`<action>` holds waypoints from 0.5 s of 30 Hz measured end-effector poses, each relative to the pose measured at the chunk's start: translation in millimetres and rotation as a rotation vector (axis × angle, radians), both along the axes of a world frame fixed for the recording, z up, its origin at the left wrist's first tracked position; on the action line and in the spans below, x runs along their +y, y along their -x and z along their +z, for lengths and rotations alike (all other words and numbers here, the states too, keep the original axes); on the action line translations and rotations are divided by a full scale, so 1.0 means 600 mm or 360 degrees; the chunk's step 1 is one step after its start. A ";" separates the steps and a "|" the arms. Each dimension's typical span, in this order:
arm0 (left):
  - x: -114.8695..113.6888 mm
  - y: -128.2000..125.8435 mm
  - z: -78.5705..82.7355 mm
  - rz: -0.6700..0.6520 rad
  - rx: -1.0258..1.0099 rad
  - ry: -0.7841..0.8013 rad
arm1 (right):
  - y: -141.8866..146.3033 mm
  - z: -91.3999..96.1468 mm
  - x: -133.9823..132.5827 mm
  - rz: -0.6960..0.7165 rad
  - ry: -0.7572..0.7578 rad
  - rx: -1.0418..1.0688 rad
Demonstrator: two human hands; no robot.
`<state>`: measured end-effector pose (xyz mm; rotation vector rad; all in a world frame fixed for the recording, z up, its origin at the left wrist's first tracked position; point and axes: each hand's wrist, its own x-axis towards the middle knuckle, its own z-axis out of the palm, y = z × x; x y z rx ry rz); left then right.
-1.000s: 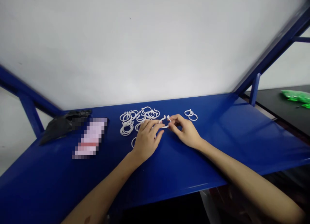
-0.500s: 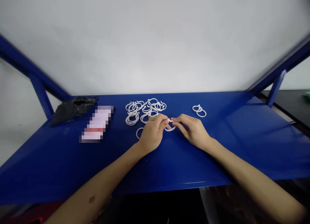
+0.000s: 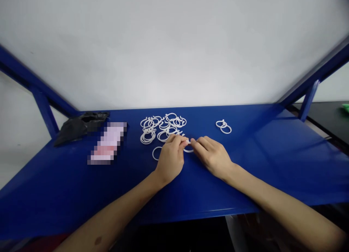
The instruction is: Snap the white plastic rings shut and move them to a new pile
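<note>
Between my two hands is a white plastic ring (image 3: 188, 150), its lower curve showing below the fingers. My left hand (image 3: 171, 159) pinches the ring's upper part from the left. From the right, my right hand (image 3: 212, 155) grips the same part with thumb and fingers, which nearly meet the left ones. The fingertips hide the ring's joint. Just beyond my left hand lies a loose pile of white rings (image 3: 163, 128), several with small hooked or knobbed ends. One more ring (image 3: 155, 154) is partly covered by my left hand.
Two overlapping white rings (image 3: 224, 127) lie farther right on the blue table (image 3: 261, 143). A crumpled black plastic bag (image 3: 79, 126) and a blurred-out pinkish rectangle (image 3: 109, 141) are at the left. Blue frame posts (image 3: 309, 101) stand at both sides, before a pale wall (image 3: 174, 55).
My hands have come closer together on the ring, the right fingers closing in over its upper part. The view has shifted slightly. The other rings have stayed put.
</note>
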<state>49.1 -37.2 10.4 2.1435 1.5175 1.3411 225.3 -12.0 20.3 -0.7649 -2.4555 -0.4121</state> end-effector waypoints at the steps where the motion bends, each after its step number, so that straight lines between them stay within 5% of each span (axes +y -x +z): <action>1: 0.000 0.001 -0.001 -0.0016 0.0009 -0.0025 | 0.000 0.001 -0.001 0.0021 -0.0026 -0.0001; 10: 0.019 0.005 -0.002 -0.0079 0.0252 -0.0038 | -0.007 0.008 0.019 -0.0021 -0.0003 0.0041; 15: 0.039 0.027 -0.020 0.0103 0.0748 -0.0018 | -0.053 0.031 0.062 -0.0851 0.0157 0.0202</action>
